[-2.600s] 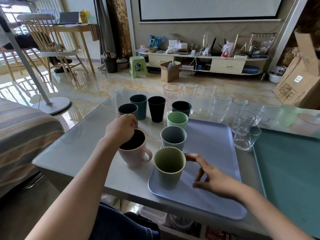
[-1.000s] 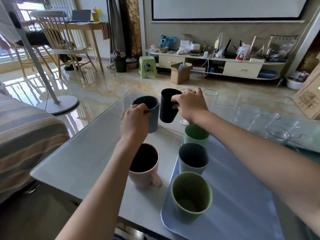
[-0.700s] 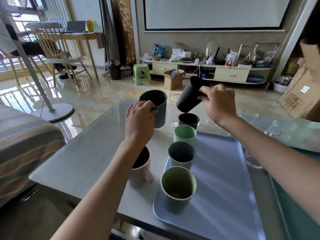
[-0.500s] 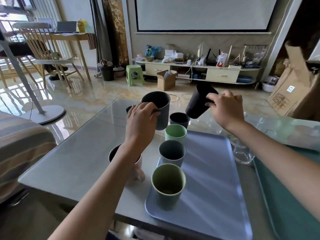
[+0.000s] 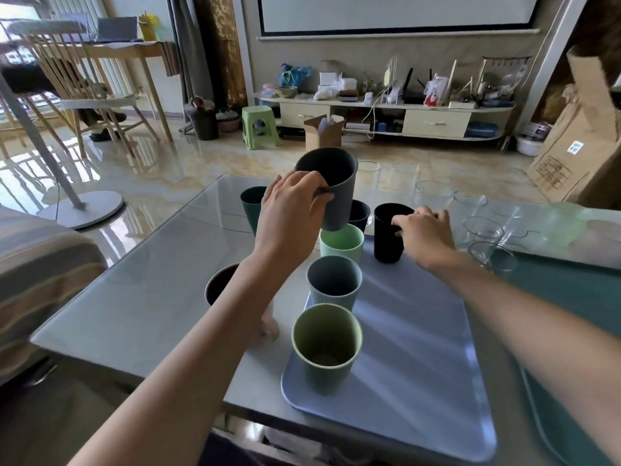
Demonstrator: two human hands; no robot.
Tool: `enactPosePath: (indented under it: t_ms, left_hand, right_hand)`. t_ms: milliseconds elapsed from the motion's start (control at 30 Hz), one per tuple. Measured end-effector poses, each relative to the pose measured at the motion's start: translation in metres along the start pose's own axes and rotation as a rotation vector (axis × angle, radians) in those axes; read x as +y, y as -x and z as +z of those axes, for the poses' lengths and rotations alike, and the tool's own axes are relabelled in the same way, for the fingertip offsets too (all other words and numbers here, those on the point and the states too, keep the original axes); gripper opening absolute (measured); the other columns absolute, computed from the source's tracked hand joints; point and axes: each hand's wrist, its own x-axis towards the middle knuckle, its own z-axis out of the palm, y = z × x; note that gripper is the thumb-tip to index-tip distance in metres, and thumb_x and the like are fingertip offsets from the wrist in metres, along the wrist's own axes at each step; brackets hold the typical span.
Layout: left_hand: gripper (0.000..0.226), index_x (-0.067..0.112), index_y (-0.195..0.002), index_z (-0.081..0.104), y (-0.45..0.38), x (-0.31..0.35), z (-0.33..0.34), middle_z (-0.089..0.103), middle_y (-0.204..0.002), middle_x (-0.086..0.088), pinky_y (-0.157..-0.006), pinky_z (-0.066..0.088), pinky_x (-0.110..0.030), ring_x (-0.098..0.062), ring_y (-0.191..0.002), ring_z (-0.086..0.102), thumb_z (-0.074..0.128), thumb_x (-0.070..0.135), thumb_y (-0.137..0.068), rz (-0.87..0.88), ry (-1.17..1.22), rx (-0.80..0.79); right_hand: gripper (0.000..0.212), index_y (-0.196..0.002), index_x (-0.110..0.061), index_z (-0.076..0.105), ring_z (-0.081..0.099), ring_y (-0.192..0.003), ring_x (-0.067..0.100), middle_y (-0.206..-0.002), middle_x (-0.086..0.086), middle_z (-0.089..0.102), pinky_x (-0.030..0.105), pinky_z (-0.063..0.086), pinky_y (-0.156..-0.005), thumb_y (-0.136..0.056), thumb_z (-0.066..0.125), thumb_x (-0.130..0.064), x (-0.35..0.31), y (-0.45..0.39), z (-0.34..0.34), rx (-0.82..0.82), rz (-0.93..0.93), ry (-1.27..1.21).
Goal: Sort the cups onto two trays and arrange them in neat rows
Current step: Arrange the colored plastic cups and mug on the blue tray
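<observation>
Sorting is under way but far from finished, judged from how the cups lie around the lavender tray [image 5: 420, 348], the landmark for all that follows. Along its left edge stands a row: an olive cup [image 5: 326, 348] nearest the person, a grey-blue ribbed cup [image 5: 334, 284] behind it, then a mint cup [image 5: 341, 242]. At the tray's far edge the right hand [image 5: 425, 230] grips a black cup [image 5: 388, 232], fingers curled round its rim and side; its base appears to rest on the tray, beginning a second row. Above the tray's far left corner the left hand [image 5: 290, 213] holds a dark grey cup [image 5: 331, 191] in the air, thumb and fingers pinching its wall near the rim. Still off the tray are a teal cup [image 5: 252, 205] and a dark cup [image 5: 359, 213] beyond its far edge, and a pink mug [image 5: 235, 290] just left of it, partly hidden by the forearm. To the tray's right lies a green tray [image 5: 571, 297] with no cup standing fully on it that I can see; the clear glasses [image 5: 484, 230] cluster beyond both trays, one at the green tray's far edge. Most of the work remains.
</observation>
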Motion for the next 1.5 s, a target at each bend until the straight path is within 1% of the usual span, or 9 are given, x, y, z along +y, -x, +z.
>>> enactPosePath:
  t_ms: [200,367,533,667,800,900,1067,1233,1500]
  left_hand:
    - [0.017,0.007,-0.101,0.063,0.001,-0.006,0.006,0.066,-0.108,-0.007,-0.094,0.043,-0.040,-0.026,-0.101,0.057,0.056,0.018,-0.090,0.014,-0.030,-0.040]
    - [0.016,0.009,-0.100,0.063,0.000,0.002,0.011,0.067,-0.107,-0.006,-0.089,0.040,-0.036,-0.025,-0.099,0.057,0.057,0.019,-0.090,0.048,-0.033,-0.031]
    - [0.017,0.007,-0.100,0.062,0.004,0.019,0.018,0.066,-0.105,-0.006,-0.075,0.039,-0.028,-0.024,-0.092,0.059,0.055,0.020,-0.091,0.104,-0.013,-0.073]
    - [0.022,0.010,-0.112,0.058,0.008,0.031,0.021,0.058,-0.124,-0.005,-0.080,0.050,-0.035,-0.023,-0.101,0.059,0.056,0.015,-0.091,0.119,0.100,-0.113]
    - [0.059,0.028,-0.138,0.033,0.006,0.028,0.019,0.038,-0.143,-0.004,-0.084,0.052,-0.036,-0.021,-0.112,0.057,0.059,0.011,-0.087,0.031,0.208,-0.172]
    - [0.044,0.024,-0.131,0.041,0.007,0.012,0.022,0.050,-0.132,-0.007,-0.086,0.052,-0.044,-0.023,-0.105,0.059,0.051,0.012,-0.090,-0.118,0.068,-0.344]
    - [0.039,0.023,-0.127,0.052,0.015,-0.006,0.033,0.052,-0.134,-0.004,-0.095,0.048,-0.043,-0.026,-0.116,0.053,0.045,0.008,-0.091,-0.128,-0.138,-0.588]
    - [0.046,0.024,-0.128,0.054,0.017,-0.016,0.039,0.053,-0.134,-0.005,-0.095,0.048,-0.043,-0.026,-0.117,0.053,0.041,0.002,-0.090,-0.092,-0.230,-0.682]
    - [0.046,0.025,-0.124,0.059,0.013,-0.022,0.044,0.056,-0.133,-0.004,-0.095,0.050,-0.041,-0.025,-0.114,0.056,0.041,0.001,-0.090,-0.087,-0.228,-0.695]
  right_hand:
    - [0.025,-0.114,-0.019,0.054,0.045,-0.117,0.027,-0.118,0.006,0.061,0.040,0.030,-0.091,-0.091,0.046,-0.014,-0.005,0.000,0.004,-0.005,-0.009,-0.039]
    - [0.054,-0.128,-0.016,0.048,0.046,-0.119,0.026,-0.127,0.006,0.057,0.040,0.036,-0.098,-0.076,0.054,-0.004,-0.022,0.018,-0.022,0.283,-0.045,-0.615]
    - [0.065,-0.130,-0.021,0.037,0.052,-0.116,0.020,-0.126,0.004,0.053,0.037,0.049,-0.096,-0.077,0.068,-0.002,-0.041,0.037,-0.048,-0.081,-0.134,-1.249]
    - [0.065,-0.127,-0.018,0.039,0.060,-0.092,0.004,-0.102,-0.010,0.059,0.013,0.053,-0.070,-0.074,0.076,-0.008,-0.038,0.044,-0.054,0.055,-0.088,-1.299]
    - [0.065,-0.124,-0.016,0.041,0.057,-0.088,0.001,-0.100,-0.009,0.058,0.012,0.050,-0.068,-0.071,0.079,-0.012,-0.022,0.049,-0.047,0.175,0.060,-1.271]
    - [0.065,-0.125,-0.014,0.042,0.056,-0.088,0.004,-0.105,-0.004,0.057,0.011,0.046,-0.066,-0.072,0.080,-0.013,-0.006,0.056,-0.031,0.162,0.192,-1.263]
    - [0.069,-0.127,-0.009,0.042,0.054,-0.093,0.012,-0.106,0.001,0.054,0.001,0.044,-0.060,-0.070,0.081,-0.008,0.004,0.070,0.003,0.059,0.229,-1.211]
    - [0.073,-0.128,-0.010,0.041,0.057,-0.104,0.021,-0.123,0.011,0.057,0.035,0.050,-0.090,-0.069,0.082,-0.011,0.000,0.067,0.029,-0.039,0.238,-1.145]
    - [0.080,-0.132,-0.011,0.037,0.054,-0.116,0.029,-0.130,0.012,0.053,0.045,0.048,-0.095,-0.067,0.083,-0.014,-0.006,0.064,0.045,-0.044,0.267,-1.141]
